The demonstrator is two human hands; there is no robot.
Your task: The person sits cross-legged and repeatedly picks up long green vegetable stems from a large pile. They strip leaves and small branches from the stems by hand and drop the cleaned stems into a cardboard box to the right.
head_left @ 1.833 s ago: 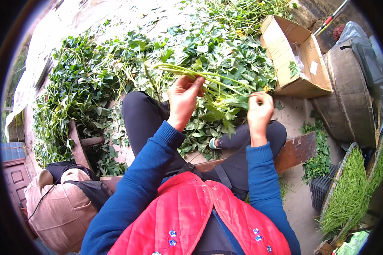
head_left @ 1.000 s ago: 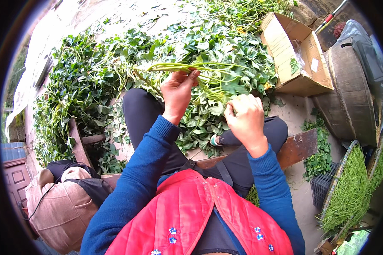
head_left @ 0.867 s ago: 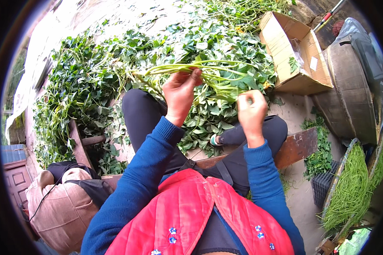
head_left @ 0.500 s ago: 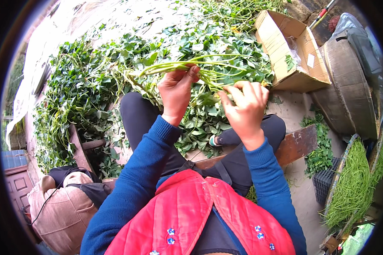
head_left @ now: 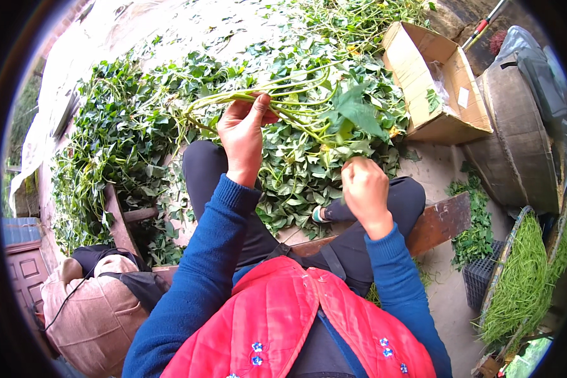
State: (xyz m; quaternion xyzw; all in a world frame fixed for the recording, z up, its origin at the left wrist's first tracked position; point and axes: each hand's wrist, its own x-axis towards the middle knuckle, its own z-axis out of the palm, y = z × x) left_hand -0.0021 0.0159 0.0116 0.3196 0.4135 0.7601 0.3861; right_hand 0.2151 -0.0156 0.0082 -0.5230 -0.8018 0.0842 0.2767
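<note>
Green stems (head_left: 223,97): a long, loose bunch, up in the left grip (head_left: 242,132) and poking out on both sides of it. Some tips on the right bend up and some droop down.
Left grip: thumb and fingers pinch the bunch.
Big leaf (head_left: 361,114): to the right of the left grip and beyond the right grip (head_left: 365,189), by the stem ends. It is blurry, so I can't tell if it is joined on.
Right grip: fingers curled in like a fist, apart from the stems. I can't tell if anything is tucked inside.
Change by the knee (head_left: 411,194): a moment ago the right grip had its fingers spread by the stem ends. Now it has curled up and come closer to the body, and the left grip has gone a bit left with the bunch. So the left grip seems to do the holding alone.
Leaf pile (head_left: 132,120): under and past both grips, spreading far to the left.
Cardboard box (head_left: 453,126): beyond the right grip, to its right.
Round tray of thin green stalks (head_left: 516,277): well right of the right grip, nearer the body.
</note>
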